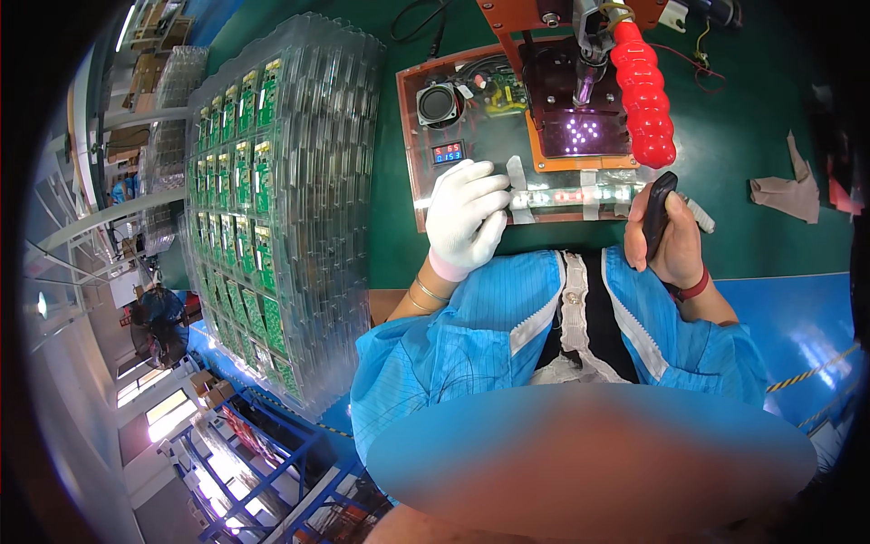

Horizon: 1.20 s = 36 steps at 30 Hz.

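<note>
My left hand (467,216), in a white glove, rests at the front left part of a clear-topped test box (489,172). Its fingers are loosely curved and slightly apart, with nothing seen in them. My right hand (675,240) is bare and wraps around a slim black handheld device, like a remote control (660,216), held upright. Along the box's front, between my hands, runs a taped strip with lit red and white lights (571,196). Behind it, a dark plate on an orange base carries a lit dot display (583,136). A small digital meter (447,152) glows red and blue.
Stacked clear trays (326,181) of green circuit boards (245,172) stand tall at the left. A red bulbous lever handle (643,95) hangs above the box's right side. On the green bench (752,109) lies a beige cloth scrap (788,190). A white roll (700,216) sits beside my right hand.
</note>
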Each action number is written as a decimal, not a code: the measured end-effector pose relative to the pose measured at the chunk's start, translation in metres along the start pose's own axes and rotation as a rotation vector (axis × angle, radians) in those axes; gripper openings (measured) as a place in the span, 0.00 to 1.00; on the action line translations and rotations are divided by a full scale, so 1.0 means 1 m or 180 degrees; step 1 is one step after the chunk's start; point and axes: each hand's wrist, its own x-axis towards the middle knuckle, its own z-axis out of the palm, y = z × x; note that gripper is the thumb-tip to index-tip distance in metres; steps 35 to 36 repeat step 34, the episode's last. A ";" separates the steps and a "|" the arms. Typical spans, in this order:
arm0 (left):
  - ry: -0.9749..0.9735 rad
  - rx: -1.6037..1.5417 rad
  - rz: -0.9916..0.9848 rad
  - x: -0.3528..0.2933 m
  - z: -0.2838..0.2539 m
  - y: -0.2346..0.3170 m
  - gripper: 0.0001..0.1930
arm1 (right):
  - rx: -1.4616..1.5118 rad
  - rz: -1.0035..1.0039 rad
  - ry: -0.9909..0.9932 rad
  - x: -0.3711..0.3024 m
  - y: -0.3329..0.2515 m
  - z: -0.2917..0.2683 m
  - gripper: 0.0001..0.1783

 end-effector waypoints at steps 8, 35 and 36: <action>-0.0080 0.0033 -0.0035 0.001 -0.001 0.002 0.07 | 0.0214 0.0213 0.0253 0.003 -0.007 0.011 0.25; -0.0189 0.0024 -0.0087 0.006 -0.004 0.006 0.07 | 0.0199 0.0151 0.0143 0.001 -0.007 0.009 0.24; -0.0189 0.0024 -0.0087 0.006 -0.004 0.006 0.07 | 0.0199 0.0151 0.0143 0.001 -0.007 0.009 0.24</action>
